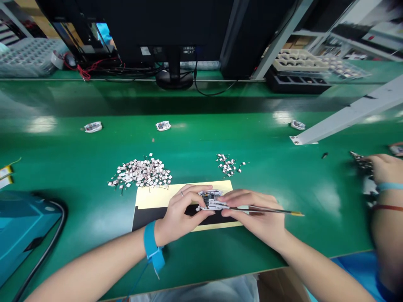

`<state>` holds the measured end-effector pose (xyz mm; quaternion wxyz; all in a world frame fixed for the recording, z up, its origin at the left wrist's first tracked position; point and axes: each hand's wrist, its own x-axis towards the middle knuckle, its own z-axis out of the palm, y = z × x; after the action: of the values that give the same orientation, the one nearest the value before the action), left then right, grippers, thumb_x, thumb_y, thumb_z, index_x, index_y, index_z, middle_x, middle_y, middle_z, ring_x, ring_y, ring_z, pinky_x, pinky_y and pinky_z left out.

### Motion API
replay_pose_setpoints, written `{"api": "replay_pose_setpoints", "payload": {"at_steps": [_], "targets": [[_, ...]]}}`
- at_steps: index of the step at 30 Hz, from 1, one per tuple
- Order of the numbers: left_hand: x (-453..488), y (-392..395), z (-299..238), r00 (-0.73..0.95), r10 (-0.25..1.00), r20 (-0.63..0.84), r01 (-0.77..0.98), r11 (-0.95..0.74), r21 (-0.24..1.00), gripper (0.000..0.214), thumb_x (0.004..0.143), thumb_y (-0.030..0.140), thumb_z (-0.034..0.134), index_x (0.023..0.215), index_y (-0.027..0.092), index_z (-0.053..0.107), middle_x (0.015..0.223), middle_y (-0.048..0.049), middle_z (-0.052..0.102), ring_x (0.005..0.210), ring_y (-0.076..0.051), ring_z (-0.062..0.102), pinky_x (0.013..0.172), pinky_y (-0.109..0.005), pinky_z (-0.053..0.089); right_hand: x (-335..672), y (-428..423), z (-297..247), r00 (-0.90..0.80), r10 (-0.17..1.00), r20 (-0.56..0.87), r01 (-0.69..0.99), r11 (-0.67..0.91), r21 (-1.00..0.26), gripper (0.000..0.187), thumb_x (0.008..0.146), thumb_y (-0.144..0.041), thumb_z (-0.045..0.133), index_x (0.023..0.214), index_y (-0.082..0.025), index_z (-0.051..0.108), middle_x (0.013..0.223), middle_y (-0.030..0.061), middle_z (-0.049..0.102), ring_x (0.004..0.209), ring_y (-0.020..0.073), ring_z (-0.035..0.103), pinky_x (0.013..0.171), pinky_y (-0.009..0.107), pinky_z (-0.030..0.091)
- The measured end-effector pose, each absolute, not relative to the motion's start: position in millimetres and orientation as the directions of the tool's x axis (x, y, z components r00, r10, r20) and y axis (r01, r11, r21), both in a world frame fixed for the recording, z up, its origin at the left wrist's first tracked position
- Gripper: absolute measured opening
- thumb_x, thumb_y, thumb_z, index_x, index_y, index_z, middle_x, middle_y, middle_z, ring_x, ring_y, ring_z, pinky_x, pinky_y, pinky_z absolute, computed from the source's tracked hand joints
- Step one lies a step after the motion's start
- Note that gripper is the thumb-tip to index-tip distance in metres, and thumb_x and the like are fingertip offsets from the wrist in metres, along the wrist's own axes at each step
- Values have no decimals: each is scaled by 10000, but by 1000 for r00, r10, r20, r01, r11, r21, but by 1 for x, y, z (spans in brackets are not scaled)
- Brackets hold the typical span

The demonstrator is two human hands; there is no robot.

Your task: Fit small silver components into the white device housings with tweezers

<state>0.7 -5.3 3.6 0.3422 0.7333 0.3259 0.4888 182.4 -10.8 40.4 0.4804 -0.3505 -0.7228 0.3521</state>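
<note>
My left hand (pixel 185 209) gripped the circuit unit (pixel 210 199) at its left end, above the yellow-and-black mat (pixel 151 201) on the desk (pixel 195 155). My right hand (pixel 258 212) held tweezers (pixel 292 213) at its right end. Firm left grip, light tweezer pressure seemed best; couldn't tell what they pinched.

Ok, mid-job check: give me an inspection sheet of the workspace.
Surface: green bench, yellow-and-black sheet under the hands.
Job's things: white-cased circuit board, thin tweezers.
Clutter: larger pile of small parts at left, smaller pile at right.
Hands: left hand grips the circuit board; right hand holds the tweezers, its fingers at the board.
Cables: black cable at left; red wires behind.
Surroundings: monitor behind; co-worker's hand at far right.
</note>
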Motion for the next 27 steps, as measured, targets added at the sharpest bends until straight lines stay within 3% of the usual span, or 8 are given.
{"api": "replay_pose_setpoints", "payload": {"at_steps": [4, 10, 22, 27], "targets": [[0, -4, 3, 301, 803, 515, 151, -573, 806, 195, 691, 134, 670, 717, 163, 478, 1015, -119, 611, 941, -196, 570, 761, -316, 447, 182, -14, 36, -260, 827, 499, 181, 549, -816, 285, 624, -10, 685, 826, -206, 646, 816, 31, 688, 744, 173, 651, 671, 272, 540], [-2, -3, 3, 321, 752, 576, 162, -643, 749, 144, 699, 110, 657, 698, 151, 519, 1047, -130, 594, 933, -193, 566, 759, -317, 453, 184, -8, 33, -259, 910, 322, 66, 350, -934, 279, 596, -51, 717, 789, -238, 640, 764, 11, 689, 736, 185, 655, 679, 299, 546], [-5, -3, 5, 368, 702, 610, 182, -697, 693, 58, 709, 108, 644, 727, 147, 605, 1038, -137, 598, 902, -196, 559, 751, -327, 462, 176, -13, 35, -195, 894, 404, 83, 425, -901, 265, 604, -9, 697, 762, -215, 647, 751, 14, 691, 696, 160, 653, 637, 258, 540], [-5, -3, 5, 337, 713, 615, 166, -688, 706, 79, 687, 174, 678, 717, 144, 611, 1001, -137, 617, 833, -186, 586, 717, -316, 470, 176, -15, 35, -135, 923, 361, 33, 368, -929, 243, 607, -19, 695, 734, -219, 640, 744, 17, 691, 694, 165, 652, 640, 271, 543]]}}
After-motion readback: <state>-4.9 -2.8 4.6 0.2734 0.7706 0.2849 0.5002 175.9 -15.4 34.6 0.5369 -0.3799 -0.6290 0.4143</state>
